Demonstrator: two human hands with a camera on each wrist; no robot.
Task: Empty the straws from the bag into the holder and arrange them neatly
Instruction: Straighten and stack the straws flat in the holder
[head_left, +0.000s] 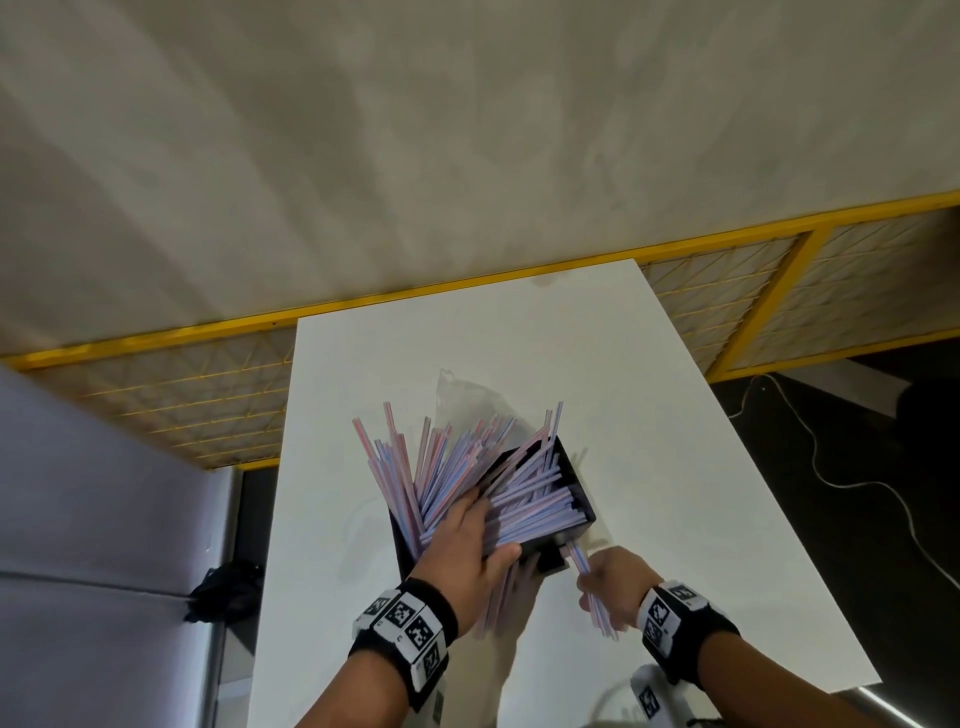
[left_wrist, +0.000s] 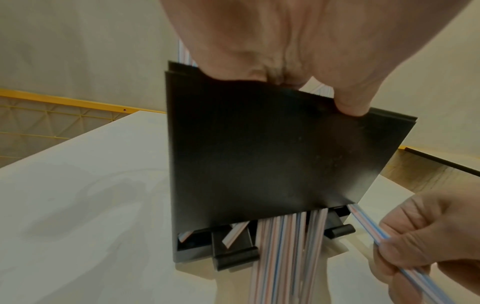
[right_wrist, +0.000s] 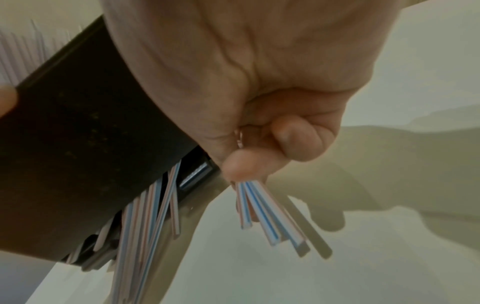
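My left hand (head_left: 467, 540) grips the black straw holder (head_left: 571, 467) by its top edge and holds it tilted over the white table (head_left: 649, 374). The thumb (left_wrist: 350, 102) lies on the holder's front panel (left_wrist: 272, 154). Several striped pink-and-blue straws (head_left: 457, 467) fan out of the holder's open top. More straws (left_wrist: 280, 257) stick out of the slot at its bottom. My right hand (head_left: 613, 577) pinches a few of these straws (right_wrist: 265, 214) just right of the slot. A clear plastic bag (head_left: 467, 395) lies on the table behind the holder.
A yellow mesh fence (head_left: 727, 306) runs past the table's far edge. A white cable (head_left: 831, 467) lies on the dark floor to the right. A dark object (head_left: 223, 592) lies on the floor to the left, beside a grey panel (head_left: 93, 519).
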